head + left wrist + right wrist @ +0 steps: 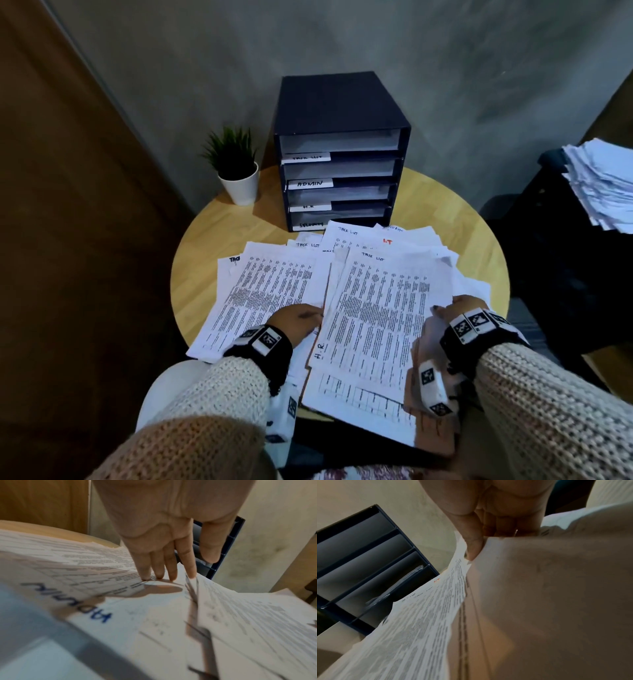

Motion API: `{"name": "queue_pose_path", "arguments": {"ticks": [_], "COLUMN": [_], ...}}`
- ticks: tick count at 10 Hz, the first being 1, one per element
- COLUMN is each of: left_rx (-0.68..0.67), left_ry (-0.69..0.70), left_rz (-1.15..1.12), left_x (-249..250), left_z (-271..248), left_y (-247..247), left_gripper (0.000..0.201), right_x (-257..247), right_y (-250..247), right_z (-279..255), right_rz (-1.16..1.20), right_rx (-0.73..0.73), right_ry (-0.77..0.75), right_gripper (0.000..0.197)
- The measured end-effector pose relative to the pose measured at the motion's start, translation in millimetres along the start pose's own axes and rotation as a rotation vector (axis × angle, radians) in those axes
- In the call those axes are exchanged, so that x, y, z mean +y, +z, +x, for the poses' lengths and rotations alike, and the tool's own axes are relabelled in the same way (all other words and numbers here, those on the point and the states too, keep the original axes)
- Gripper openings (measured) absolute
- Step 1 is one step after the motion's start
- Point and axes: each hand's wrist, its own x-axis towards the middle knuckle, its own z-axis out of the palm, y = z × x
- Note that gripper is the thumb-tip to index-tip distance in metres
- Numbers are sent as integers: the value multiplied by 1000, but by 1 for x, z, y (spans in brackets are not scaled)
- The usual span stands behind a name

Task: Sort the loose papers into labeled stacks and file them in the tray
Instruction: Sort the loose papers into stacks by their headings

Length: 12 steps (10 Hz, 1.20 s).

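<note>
A round wooden table fills the middle of the head view, set against a grey wall. At its far edge stands a dark blue filing tray with four open slots stacked one above another, each with a white handwritten label: Task List, Admin, H.R. and, at the bottom, one that seems to read Security. A small potted plant stands just left of it. Off to the right, apart from the table, a second heap of papers rests on a dark surface.

Between the tray and the person lies a spread of loose papers, overlapping and unsorted, their long edges running roughly from the person toward the tray. Several carry a handwritten heading at the top; most read Task List, and one shows H.R. along its side.

The left hand lies on the left part of the spread, fingers straight and pressing down, the forefinger tucked at a sheet's edge. The right hand pinches the right edge of the top Task List sheet between thumb and curled fingers, lifting it slightly.

The tray sits straight ahead of both hands, beyond the papers, roughly equally near each. The likely next move is drawing this sheet clear toward its stack.
</note>
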Motion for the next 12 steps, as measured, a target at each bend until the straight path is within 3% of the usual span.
{"name": "queue_pose_path", "arguments": {"ticks": [1, 2, 3, 4, 5, 6, 7, 8, 9, 10, 12], "left_rx": [-28, -21, -31, 63, 154, 34, -149, -214, -212, -183, 40], "left_ry": [-23, -27, 19, 93, 74, -58, -85, -58, -81, -83, 88], "left_rz": [-74, 4, 23, -147, -159, 286, 689, 808, 788, 739, 603], "left_x": [-8, -8, -7, -4, -3, -2, 4, 5, 2, 4, 28], "left_z": [7, 7, 11, 18, 27, 29, 19, 17, 20, 18, 9], "left_y": [-4, -8, -8, -14, -36, -56, -51, -40, -36, -33, -9], "left_gripper": [42, 61, 64, 52, 44, 58, 69, 75, 77, 74, 41], "right_x": [-1, -4, -4, -2, -5, -7, -7, -5, 2, 4, 6], "right_y": [0, -3, -7, -6, -2, 5, 7, 6, 7, 5, -8], "right_z": [4, 5, 5, 5, -6, -20, -24, -19, -14, -14, -18], "right_rz": [40, 77, 83, -50, -151, -148, -172, -231, -252, -247, -246], "right_rx": [84, 164, 173, 191, 142, 136, 63, 48, 101, 59, 69], "right_ry": [-19, -33, -28, -18, -31, -55, -75, -73, -39, -22, -84], "right_gripper": [31, 7, 23, 24, 27, 40, 37, 36, 32, 34, 38]}}
